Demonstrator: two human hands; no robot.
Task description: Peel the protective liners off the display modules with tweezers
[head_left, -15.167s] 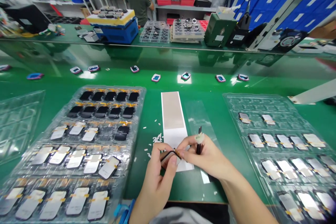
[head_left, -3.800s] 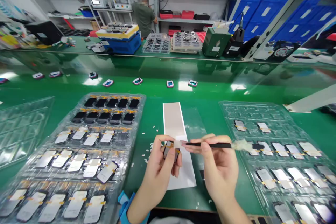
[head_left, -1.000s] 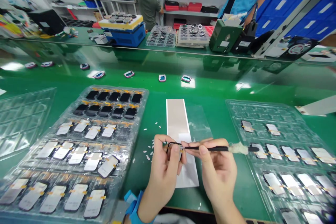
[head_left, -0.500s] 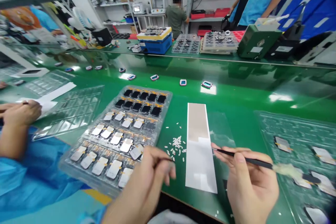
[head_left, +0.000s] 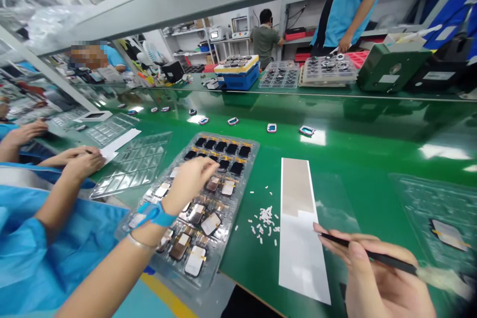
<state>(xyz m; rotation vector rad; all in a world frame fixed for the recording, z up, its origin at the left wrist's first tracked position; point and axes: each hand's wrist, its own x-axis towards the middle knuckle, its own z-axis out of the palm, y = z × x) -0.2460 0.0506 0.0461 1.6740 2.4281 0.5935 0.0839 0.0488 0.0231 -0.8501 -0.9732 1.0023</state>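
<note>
Screen modules (head_left: 210, 223) lie in rows in the clear blister tray (head_left: 252, 159), dark ones at its far end and silvery ones nearer. They look thin, light and glassy, so probably brittle and slick on the face. The safest hold seems to be by the long edges, clear of the yellow tabs. Over the middle of the tray hangs the left hand (head_left: 188, 181), fingers curled down among the pockets (whether they pinch a module I cannot tell, since the knuckles hide it). A blue strap (head_left: 156, 214) circles that wrist. Right of the tray, the right hand (head_left: 380, 288) has its fingers clenched on black tweezers (head_left: 372, 256), tip pointing toward the tray, with a pale wad wrapped round the rear of the shaft. Between tweezers and tray lie a long white strip (head_left: 303, 248) and a scatter of white scraps (head_left: 265, 219) on the green desk (head_left: 354, 159). Left of the tray, a co-worker's hands (head_left: 84, 161) rest at a sheet of paper.
</note>
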